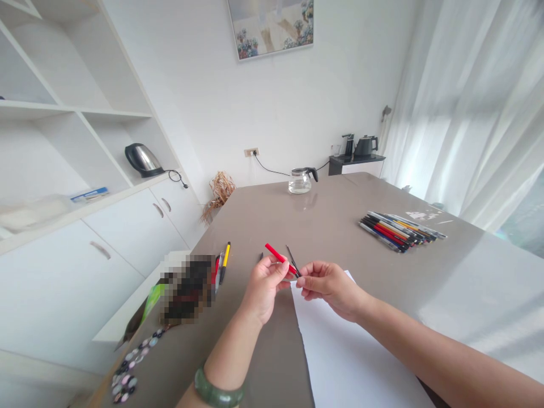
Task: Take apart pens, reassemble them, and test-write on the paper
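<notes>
My left hand [267,286] is closed on a red pen barrel [275,253], which slants up and to the left out of the fingers. Opposite it, my right hand [325,285] pinches the lower end of a thin black pen refill [291,256]. The refill's upper end points away from me, and its lower end meets the red barrel between the fingertips, where fingers partly hide the contact. A dark tip [261,256] shows just behind my left hand; the rest of it is hidden. Under my right forearm lies a sheet of white paper [340,345].
Several pens [399,231] lie bunched on the right of the table [259,215], near paper scraps [420,215]. More pens, one yellow [225,262], sit left beside a blurred dark object [187,289] and a beaded strand [136,357]. A glass pot [300,181] stands at the back.
</notes>
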`<control>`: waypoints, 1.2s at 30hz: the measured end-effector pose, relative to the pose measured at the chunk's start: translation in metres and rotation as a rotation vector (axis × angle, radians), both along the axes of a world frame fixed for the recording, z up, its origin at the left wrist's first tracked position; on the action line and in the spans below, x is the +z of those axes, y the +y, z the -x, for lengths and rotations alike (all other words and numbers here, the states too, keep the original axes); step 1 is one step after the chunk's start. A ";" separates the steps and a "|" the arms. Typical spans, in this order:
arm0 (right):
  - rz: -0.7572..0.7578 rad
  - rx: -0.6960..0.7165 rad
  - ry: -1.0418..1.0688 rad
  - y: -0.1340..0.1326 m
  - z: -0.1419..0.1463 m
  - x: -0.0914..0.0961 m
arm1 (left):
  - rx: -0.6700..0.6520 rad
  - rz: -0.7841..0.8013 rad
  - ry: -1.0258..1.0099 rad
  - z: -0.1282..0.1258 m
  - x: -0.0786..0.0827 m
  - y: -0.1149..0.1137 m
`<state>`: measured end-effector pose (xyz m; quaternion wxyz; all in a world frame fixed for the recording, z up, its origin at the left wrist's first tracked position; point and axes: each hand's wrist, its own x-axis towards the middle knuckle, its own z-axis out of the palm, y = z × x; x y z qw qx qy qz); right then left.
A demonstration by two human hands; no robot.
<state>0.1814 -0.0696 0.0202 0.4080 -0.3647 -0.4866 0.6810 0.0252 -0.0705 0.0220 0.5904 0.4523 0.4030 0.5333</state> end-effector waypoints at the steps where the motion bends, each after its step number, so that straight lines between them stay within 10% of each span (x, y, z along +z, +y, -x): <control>1: 0.000 -0.002 0.002 0.000 0.000 0.000 | -0.004 0.000 0.006 0.000 0.000 0.000; 36: -0.105 -0.078 -0.107 0.003 0.003 -0.009 | 0.008 0.000 0.029 -0.004 0.000 -0.002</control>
